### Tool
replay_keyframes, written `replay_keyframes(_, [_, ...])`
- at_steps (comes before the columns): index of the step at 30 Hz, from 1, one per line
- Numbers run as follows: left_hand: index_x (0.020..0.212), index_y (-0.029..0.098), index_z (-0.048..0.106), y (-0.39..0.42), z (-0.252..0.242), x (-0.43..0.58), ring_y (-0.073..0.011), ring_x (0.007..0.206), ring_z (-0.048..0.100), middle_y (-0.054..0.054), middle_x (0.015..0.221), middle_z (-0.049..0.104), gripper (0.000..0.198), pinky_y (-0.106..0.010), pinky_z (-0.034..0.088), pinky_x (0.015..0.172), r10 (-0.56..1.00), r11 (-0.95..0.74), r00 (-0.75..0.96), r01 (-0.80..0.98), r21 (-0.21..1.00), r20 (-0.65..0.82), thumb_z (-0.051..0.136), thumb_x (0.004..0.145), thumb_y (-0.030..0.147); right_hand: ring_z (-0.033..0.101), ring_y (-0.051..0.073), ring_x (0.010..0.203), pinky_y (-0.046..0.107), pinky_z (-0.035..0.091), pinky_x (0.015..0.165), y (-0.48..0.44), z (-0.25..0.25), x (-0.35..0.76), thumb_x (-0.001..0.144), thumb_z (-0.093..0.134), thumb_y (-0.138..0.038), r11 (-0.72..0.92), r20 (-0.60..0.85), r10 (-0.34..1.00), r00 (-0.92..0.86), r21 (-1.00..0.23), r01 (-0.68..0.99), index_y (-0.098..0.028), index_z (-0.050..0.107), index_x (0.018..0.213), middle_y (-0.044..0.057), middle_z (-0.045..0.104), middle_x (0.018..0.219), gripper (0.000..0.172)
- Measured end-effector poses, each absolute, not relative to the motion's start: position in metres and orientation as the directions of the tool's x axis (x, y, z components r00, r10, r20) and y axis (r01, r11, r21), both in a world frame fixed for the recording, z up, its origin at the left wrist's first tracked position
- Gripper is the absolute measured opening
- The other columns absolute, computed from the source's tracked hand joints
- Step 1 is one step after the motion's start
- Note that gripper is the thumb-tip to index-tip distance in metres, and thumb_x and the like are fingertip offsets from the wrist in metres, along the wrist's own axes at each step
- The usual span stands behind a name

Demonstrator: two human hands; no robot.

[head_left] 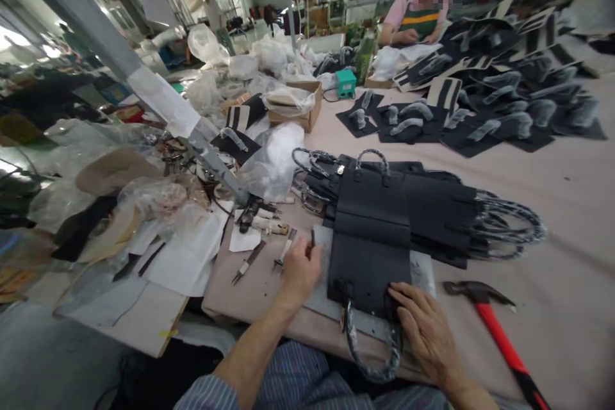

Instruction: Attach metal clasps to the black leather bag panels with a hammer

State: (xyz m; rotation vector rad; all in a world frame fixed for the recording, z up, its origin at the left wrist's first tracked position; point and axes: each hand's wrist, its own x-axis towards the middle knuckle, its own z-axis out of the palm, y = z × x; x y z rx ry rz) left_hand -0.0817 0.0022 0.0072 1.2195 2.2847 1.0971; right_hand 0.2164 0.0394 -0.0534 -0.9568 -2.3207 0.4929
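Observation:
A black bag piece [369, 237] with wrapped looped handles lies opened out on a grey board [324, 298] at the table's front edge. My left hand [302, 266], just left of the piece, has its fingers closed round a small dark stick-like tool [313, 237]. At the lower right corner of the piece rests my right hand [423, 323], fingers stretched out and touching the leather beside the handle's base. One handle [372, 371] hangs toward my lap. More black pieces [437, 214] with wrapped handles are stacked beneath and to the right.
A red-handled hammer [500, 333] lies right of my right hand. Pliers-like tools [247, 262] lie at the left. A slanted metal post [211, 157] rises beyond them. Plastic bags, a cardboard box [310, 116], a teal box [346, 84] and black panels [408, 122] lie farther back, near a seated person.

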Motion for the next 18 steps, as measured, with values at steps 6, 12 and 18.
replay_keyframes(6, [0.098,0.017,0.066,-0.011,-0.012,-0.122,-0.0256,0.078,0.066,-0.012,0.094,0.072,0.009,-0.031,0.041,0.064,0.867,0.409,-0.480,0.839,0.358,0.134,0.062,0.093,0.023,0.055,0.029,0.124,0.050,0.045,0.104,0.037,-0.044,0.212,0.104,0.044,-0.032,0.635,0.306,0.762,-0.571,-0.524,0.568,-0.022,0.067,0.125,0.009,0.064,0.131,0.033])
replay_keyframes(12, [0.098,0.016,0.068,0.017,-0.007,-0.104,-0.0295,0.098,0.064,-0.013,0.106,0.070,0.010,-0.039,0.044,0.084,0.923,0.149,-0.243,0.941,0.305,0.299,0.059,0.095,0.021,0.052,0.028,0.128,0.051,0.041,0.108,0.037,-0.036,0.208,0.104,0.040,-0.030,0.613,0.253,0.774,-0.580,-0.529,0.587,-0.021,0.064,0.129,0.011,0.061,0.134,0.035])
replay_keyframes(18, [0.101,0.015,0.071,0.094,0.021,-0.089,-0.0294,0.105,0.063,-0.013,0.105,0.070,0.026,-0.040,0.044,0.090,0.980,0.181,-0.197,0.935,0.305,0.021,0.055,0.099,0.035,0.050,0.029,0.129,0.051,0.042,0.107,0.037,-0.039,0.208,0.104,0.041,-0.030,0.626,0.273,0.769,-0.578,-0.509,0.592,-0.022,0.061,0.130,0.011,0.060,0.134,0.035])
